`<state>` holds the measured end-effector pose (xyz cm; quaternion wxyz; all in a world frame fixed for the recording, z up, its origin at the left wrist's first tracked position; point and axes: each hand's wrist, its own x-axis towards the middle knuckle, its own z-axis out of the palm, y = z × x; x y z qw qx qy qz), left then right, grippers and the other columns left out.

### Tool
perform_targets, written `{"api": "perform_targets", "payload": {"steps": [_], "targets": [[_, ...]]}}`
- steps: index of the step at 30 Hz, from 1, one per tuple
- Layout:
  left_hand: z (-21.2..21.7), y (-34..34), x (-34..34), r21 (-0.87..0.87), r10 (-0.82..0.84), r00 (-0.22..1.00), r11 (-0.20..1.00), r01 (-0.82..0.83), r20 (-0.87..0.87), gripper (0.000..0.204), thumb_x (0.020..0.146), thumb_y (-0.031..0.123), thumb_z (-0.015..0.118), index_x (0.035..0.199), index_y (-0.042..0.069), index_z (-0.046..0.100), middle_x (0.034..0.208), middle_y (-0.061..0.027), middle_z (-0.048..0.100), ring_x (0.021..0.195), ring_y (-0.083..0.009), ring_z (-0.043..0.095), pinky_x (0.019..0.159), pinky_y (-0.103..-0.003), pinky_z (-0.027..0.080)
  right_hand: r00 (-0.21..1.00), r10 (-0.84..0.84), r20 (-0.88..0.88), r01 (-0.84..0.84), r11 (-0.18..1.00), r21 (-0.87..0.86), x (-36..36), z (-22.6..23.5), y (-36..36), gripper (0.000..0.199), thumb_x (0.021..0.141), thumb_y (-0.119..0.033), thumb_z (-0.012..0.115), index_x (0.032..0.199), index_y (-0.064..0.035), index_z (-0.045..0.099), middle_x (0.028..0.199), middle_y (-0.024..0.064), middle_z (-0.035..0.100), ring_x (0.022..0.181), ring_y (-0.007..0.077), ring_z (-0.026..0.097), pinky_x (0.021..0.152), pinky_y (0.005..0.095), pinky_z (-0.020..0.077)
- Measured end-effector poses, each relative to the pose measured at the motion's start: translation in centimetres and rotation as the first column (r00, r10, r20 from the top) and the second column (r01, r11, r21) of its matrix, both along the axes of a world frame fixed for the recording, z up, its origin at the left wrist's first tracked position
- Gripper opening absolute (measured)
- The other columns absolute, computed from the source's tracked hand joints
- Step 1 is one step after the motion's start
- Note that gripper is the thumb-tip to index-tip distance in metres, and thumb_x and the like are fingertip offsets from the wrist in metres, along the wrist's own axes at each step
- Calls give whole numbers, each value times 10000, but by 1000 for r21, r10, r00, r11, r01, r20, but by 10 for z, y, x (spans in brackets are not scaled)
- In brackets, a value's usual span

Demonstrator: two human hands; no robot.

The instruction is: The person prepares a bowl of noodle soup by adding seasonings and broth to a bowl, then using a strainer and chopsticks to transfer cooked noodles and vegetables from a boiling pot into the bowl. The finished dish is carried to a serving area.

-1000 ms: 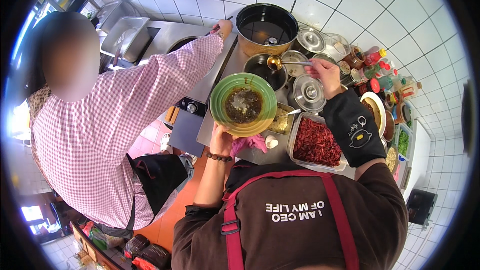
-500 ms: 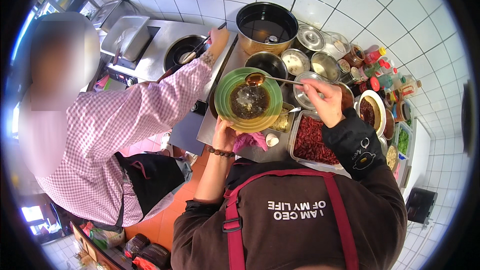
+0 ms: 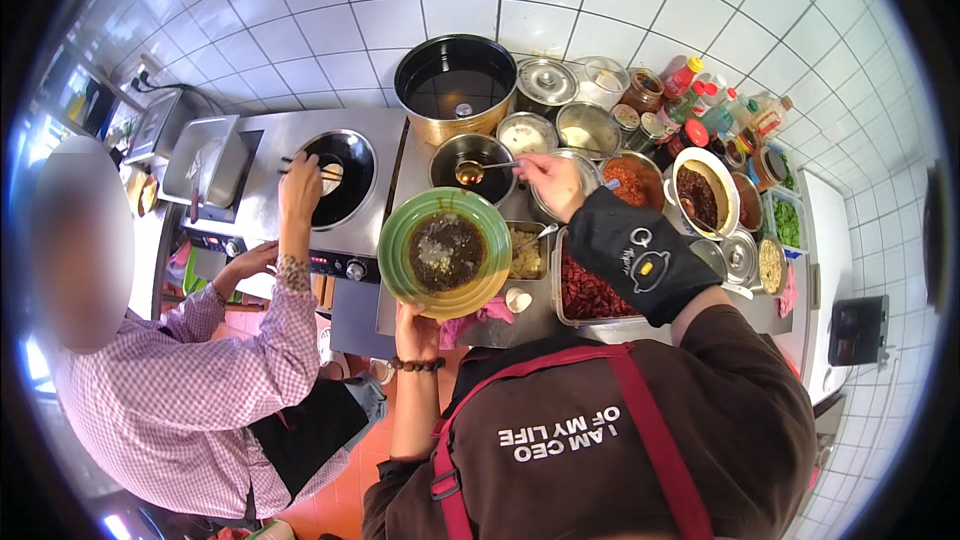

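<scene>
My left hand [image 3: 416,332] grips the near underside of a green bowl [image 3: 398,250] and holds it up over the counter. Dark sauce [image 3: 440,275] with pale and white bits lies in the bowl's middle, and brown drips mark its far rim. In my right hand [image 3: 552,183] is the handle of a metal spoon [image 3: 470,172]. The spoon's bowl, filled with amber-brown liquid, is over a steel pot [image 3: 438,155] of dark liquid beyond the green bowl; whether it touches that liquid I cannot tell.
Left, a co-worker [image 3: 210,370] works chopsticks in a black wok [image 3: 350,202]. A large gold-sided pot [image 3: 455,128] stands at the back. Right are a tub of dried red chillies [image 3: 590,285], a chopped-garlic tray [image 3: 528,258], a sauce pot [image 3: 705,190] and several bottles [image 3: 683,77].
My spoon has moved from over the green bowl to the steel pot behind it. The co-worker's arm has drawn back left, still over the wok. The whole view has shifted.
</scene>
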<state>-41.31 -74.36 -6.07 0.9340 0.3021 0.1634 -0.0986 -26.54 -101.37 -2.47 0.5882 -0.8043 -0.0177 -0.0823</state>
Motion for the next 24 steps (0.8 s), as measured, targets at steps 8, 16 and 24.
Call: {"api": "perform_targets", "payload": {"steps": [8, 16, 24], "targets": [[15, 12, -18, 91, -52, 998, 994, 55, -31, 430, 744, 128, 524, 1162, 57, 453, 1123, -103, 524, 1006, -258, 546, 803, -414, 497, 971, 199, 131, -91, 819, -567, -3, 12, 19, 261, 837, -249, 510, 1003, -81, 619, 960, 130, 623, 872, 307, 586, 767, 371, 468], [41, 12, -29, 31, -177, 984, 984, 177, -18, 471, 733, 94, 506, 1191, 84, 394, 1050, -108, 530, 844, -223, 596, 575, -304, 539, 769, 510, -384, -513, 852, 104, 7, 40, 49, 309, 858, -306, 567, 886, -10, 652, 775, 12, 626, 712, 73, 540, 689, 225, 434], [42, 13, -53, 31, -151, 988, 988, 151, -4, 492, 714, 134, 549, 1175, 26, 415, 1132, -118, 506, 1011, -280, 539, 830, -425, 485, 883, 374, -282, -386, 922, 15, -25, 34, 26, 185, 838, -176, 557, 848, -8, 633, 693, 14, 615, 588, 76, 533, 562, 224, 443]]}}
